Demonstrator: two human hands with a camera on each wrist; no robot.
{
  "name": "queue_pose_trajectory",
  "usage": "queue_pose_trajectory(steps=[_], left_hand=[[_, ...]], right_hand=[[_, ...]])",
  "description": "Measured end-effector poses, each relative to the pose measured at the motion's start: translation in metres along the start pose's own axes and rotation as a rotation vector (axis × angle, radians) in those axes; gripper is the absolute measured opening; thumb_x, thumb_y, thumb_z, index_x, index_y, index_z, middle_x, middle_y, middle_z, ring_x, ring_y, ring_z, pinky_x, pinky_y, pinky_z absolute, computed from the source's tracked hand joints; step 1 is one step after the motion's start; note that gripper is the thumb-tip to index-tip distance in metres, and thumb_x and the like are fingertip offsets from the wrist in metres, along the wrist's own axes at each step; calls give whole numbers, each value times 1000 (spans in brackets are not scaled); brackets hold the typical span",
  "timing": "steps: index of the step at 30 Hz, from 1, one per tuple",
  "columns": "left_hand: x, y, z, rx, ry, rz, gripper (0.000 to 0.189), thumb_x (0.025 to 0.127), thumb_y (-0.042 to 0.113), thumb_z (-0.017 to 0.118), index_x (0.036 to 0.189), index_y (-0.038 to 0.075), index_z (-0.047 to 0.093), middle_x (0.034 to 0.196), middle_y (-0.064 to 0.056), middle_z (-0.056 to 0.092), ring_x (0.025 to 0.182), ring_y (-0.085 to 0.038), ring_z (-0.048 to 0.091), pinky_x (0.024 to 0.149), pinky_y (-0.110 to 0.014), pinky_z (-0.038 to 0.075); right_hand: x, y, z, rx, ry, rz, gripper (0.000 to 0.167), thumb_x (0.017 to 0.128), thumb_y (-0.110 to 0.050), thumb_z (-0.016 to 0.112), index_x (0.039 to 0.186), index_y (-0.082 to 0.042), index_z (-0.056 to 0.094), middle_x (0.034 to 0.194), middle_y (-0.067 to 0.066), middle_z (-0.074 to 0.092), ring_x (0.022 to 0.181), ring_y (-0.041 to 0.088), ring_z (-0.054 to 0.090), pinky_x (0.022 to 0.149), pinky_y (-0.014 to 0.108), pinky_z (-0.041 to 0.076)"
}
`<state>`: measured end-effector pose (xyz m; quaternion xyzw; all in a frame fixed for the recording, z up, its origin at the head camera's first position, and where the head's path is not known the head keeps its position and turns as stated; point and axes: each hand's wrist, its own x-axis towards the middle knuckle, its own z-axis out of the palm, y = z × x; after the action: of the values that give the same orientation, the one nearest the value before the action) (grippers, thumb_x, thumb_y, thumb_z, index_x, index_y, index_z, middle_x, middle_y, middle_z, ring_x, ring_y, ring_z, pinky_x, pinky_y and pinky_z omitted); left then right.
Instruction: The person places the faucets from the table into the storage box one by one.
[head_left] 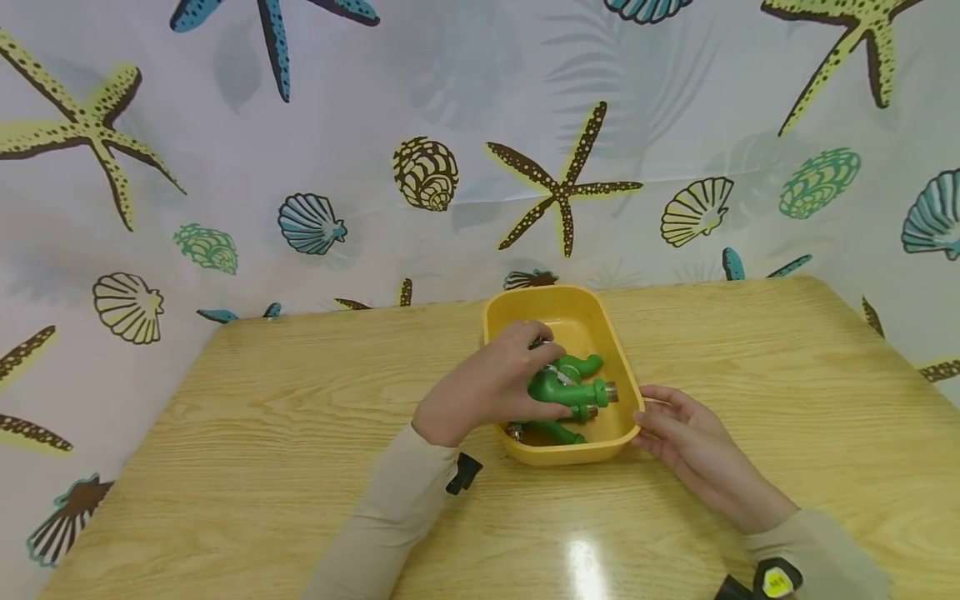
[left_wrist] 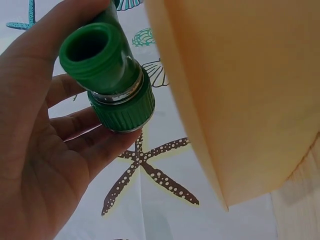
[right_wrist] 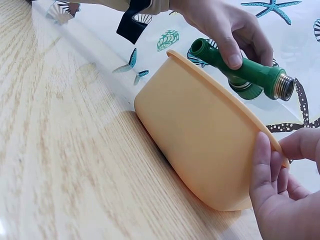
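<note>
My left hand (head_left: 491,379) holds a green pipe fitting (head_left: 562,392) above the yellow plastic tub (head_left: 570,454). The left wrist view shows the fitting's (left_wrist: 125,110) round open mouth and ribbed collar, with the thumb on one side and fingers around the other. In the right wrist view a threaded metal end (right_wrist: 283,87) sticks out of it. Several more green fittings (head_left: 555,431) lie in the tub, partly covered by my hand. At the tub's near right corner, my right hand (head_left: 697,454) pinches the rim between thumb and fingers.
The tub stands on a wood-grain table (head_left: 300,433), near its back edge. Behind hangs a white cloth (head_left: 465,83) printed with starfish and shells. A black strap (head_left: 464,473) sits at my left wrist and a black device (head_left: 776,578) at my right.
</note>
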<state>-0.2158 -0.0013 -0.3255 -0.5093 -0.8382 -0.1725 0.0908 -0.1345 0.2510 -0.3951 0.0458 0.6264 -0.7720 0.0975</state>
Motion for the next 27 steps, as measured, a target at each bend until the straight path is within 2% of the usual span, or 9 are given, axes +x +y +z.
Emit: queue_pose_trajectory(steps=[10,15,27], left_hand=[[2,2,6,30,-29,4,53,78,41,81,113,4,67,116,-13,55,103,-24,51,87,-29,46],[2,4,6,28,-53,-15,53,78,42,80,115,6,67,116,-12,54,103,-24,51,88,-31,45],[3,3,8,67,-50,-35,58,75,43,83,116,7,67,119,-11,54,105,-23,50,88,-30,47]], right_hand=[[-1,0,1,4,4,9,41,96,0,54,130,3,32,106,6,56,90,13,60,82,27,52],[0,0,1,0,4,10,41,97,-1,54,131,3,31,107,7,56,91,14,60,81,27,52],[0,-1,1,15,6,5,39,96,0,54,129,3,32,103,6,56,89,13,60,80,27,52]])
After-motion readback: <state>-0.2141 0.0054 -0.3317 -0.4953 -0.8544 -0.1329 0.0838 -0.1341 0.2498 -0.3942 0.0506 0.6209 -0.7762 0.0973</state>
